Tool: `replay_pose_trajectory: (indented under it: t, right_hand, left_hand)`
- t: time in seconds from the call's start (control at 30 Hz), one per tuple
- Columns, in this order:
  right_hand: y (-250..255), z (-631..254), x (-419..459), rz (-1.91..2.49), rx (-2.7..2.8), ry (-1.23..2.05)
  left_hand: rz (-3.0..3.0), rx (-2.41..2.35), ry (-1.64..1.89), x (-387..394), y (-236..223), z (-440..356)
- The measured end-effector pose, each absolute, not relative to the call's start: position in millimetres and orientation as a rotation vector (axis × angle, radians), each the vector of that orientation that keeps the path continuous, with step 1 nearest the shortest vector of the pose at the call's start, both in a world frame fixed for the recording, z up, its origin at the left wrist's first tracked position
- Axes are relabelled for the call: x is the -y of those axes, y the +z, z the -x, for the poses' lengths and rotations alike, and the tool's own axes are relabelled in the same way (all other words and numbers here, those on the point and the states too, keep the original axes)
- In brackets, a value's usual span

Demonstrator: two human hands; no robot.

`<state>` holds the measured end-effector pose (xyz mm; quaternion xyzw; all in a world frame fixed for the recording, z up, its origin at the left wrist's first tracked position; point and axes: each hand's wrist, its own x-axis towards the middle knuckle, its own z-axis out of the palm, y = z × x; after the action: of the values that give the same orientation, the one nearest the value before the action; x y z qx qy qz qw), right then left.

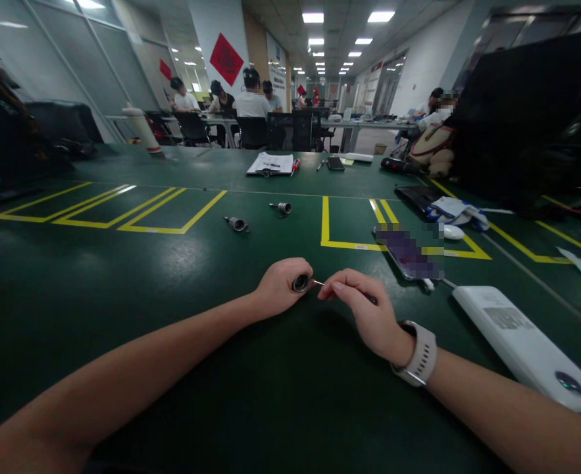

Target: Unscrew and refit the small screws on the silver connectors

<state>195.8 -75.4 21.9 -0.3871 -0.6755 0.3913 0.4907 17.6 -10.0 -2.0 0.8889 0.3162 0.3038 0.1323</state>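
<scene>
My left hand [284,288] is closed around a round metal connector [301,283], its dark open end turned toward me. My right hand [362,303] pinches a slim screwdriver [320,283]. Its thin shaft reaches left to the connector's side, and a bit of dark handle shows behind the fingers. Whether the tip sits in a screw is too small to tell. Farther off on the green table [196,368] lie two similar metal parts, one connector [236,224] on its side and another connector [282,208] behind it to the right.
To the right are a phone [408,253] and a white power bank [522,339] joined by a cable. Yellow tape [159,230] marks boxes on the table. A clipboard [270,164], a red-handled screwdriver [296,166] and a cloth [455,212] lie farther back. Several people sit beyond.
</scene>
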Motion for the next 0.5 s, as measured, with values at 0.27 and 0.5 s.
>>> replay_pose_trajectory:
  t: [0.27, 0.5]
  right_hand:
    - [22.5, -195.6, 75.7, 0.945, 1.646, 0.939]
    - [23.6, -196.7, 76.4, 0.946, 1.674, 0.886]
  left_hand:
    - [-2.589, -0.907, 0.882, 9.6, -2.4, -17.5]
    - [-2.592, -0.89, 0.893, 11.0, -0.2, -17.8]
